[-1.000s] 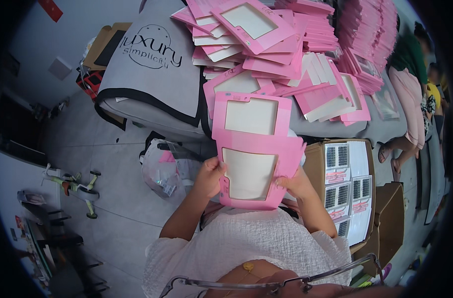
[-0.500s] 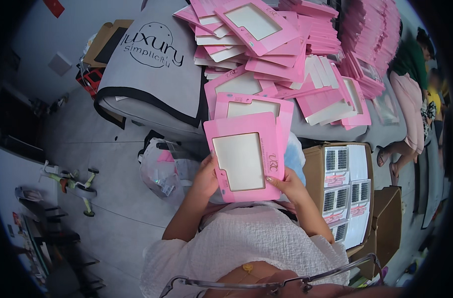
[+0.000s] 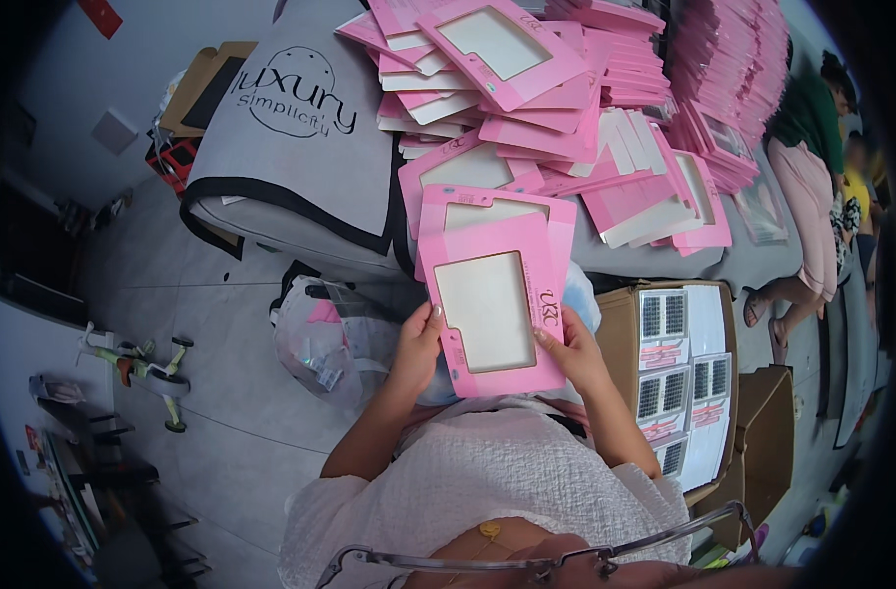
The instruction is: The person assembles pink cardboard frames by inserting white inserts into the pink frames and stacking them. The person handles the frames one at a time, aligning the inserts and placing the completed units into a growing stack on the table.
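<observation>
A flat pink cardboard box [image 3: 546,373] with a cut-out window showing a white inside is held in front of my body. My left hand [image 3: 417,346] grips its left edge, thumb on the front face and fingers hidden behind. On the opposite edge, my right hand [image 3: 574,351] pinches it, thumb on the front and the other fingers mostly out of sight underneath. Just beyond it lies a similar pink box [image 3: 556,211], partly covered by the held one. Past that, a loose heap of pink window boxes [image 3: 546,137] spreads over the grey sofa.
To the right stands an open carton [image 3: 620,324] packed with white items under clear windows, beside another brown carton [image 3: 767,432]. A clear plastic bag [image 3: 320,344] sits on the floor at left. Farther left is a child's tricycle [image 3: 148,371]. Another person [image 3: 806,187] is at the far right.
The held pink box has shifted slightly right and tilted a little. My right thumb is higher along its edge. My left hand has moved slightly right with it.
</observation>
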The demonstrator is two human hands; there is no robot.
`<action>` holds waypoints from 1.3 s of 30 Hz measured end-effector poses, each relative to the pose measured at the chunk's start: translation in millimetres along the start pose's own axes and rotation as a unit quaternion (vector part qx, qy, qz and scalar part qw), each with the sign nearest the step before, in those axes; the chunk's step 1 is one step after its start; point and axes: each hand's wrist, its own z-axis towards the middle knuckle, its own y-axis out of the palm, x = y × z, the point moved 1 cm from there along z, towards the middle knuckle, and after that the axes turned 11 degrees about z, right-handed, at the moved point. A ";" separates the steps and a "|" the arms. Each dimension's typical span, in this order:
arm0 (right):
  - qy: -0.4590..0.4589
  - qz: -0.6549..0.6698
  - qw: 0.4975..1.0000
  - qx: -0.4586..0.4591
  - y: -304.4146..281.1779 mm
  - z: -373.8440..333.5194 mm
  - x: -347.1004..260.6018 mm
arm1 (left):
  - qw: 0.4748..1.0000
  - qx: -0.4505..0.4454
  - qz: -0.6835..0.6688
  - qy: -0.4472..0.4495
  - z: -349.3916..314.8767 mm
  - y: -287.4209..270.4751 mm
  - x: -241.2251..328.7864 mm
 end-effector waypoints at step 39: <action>-0.137 -0.164 0.973 0.090 20.7 5.8 -83.3 | 0.947 0.060 0.188 0.255 -11.8 53.7 63.9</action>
